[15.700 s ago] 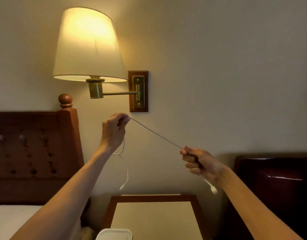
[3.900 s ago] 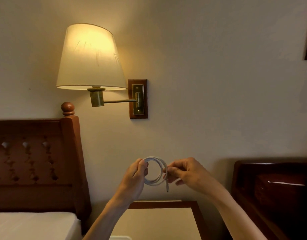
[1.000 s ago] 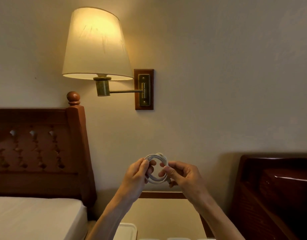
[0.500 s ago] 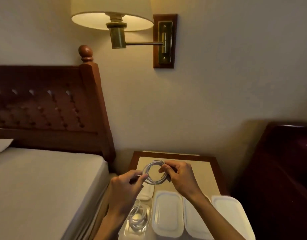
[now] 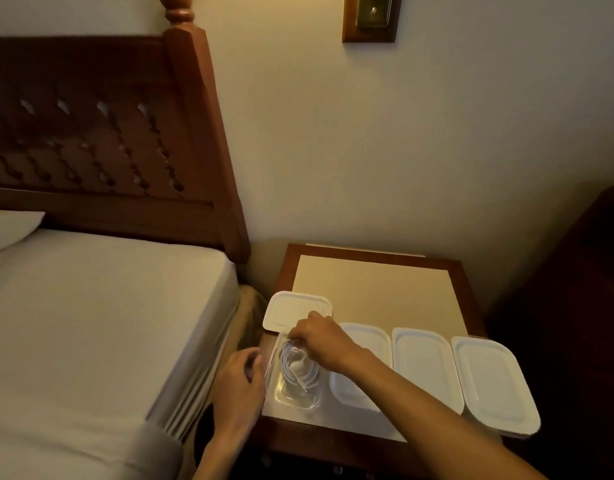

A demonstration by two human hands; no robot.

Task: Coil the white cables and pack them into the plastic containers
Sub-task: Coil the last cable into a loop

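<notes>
Bed point(image 5: 90, 323) w/ white sheet fills the left side, dark wood headboard point(image 5: 101, 133) behind it. Nightstand point(image 5: 374, 285) sits btwn the bed and a dark cabinet point(image 5: 575, 306) on the right, beige top w/ a wood border.

Along the nightstand's front edge there's a row of plastic containers: three closed ones w/ white lids point(image 5: 426, 362), and an open clear container point(image 5: 291, 393) at the front left corner. Its loose lid point(image 5: 291, 308) lies just behind it, near the left edge.

Right hand point(image 5: 321, 341) reaches over the open container, fingers curled down, pinching the top of the coiled white cable point(image 5: 298, 367). Cable is thin, wound in a few round loops, sitting inside the container. Left hand point(image 5: 238, 386) rests against the container's left wall, fingers loosely bent, holding nothing afaict.
</notes>
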